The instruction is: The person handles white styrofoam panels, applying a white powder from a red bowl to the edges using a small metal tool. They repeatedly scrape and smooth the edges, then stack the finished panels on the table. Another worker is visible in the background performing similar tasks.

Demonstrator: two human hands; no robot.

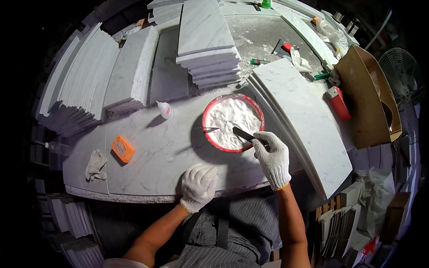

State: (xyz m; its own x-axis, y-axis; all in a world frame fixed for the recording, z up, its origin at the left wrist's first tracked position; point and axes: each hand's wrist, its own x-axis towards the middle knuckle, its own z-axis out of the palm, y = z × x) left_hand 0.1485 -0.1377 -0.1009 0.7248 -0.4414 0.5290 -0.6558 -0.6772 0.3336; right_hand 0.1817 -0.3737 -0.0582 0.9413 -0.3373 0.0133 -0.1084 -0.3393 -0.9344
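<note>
My right hand (272, 156), in a white knit glove, grips a dark flat putty knife (241, 133). Its blade end is over the white paste (230, 117), which has a rough, stirred surface. The paste fills a round tub with a red rim (261, 111). A second thin blade (212, 129) lies across the tub's left rim. At the near edge of the marble worktop (147, 176) rests my left hand (199, 184), also gloved, with its fingers curled in and nothing visible in them. A small white squeeze bottle (164, 110) stands left of the tub.
An orange block (123, 149) and a loose glove (96, 165) lie at left. Stacked marble slabs (208, 35) stand behind. Layered long slabs (308, 120) flank the tub at right, with a red tape dispenser (339, 103), a cardboard box (364, 98) and a fan (399, 73) beyond.
</note>
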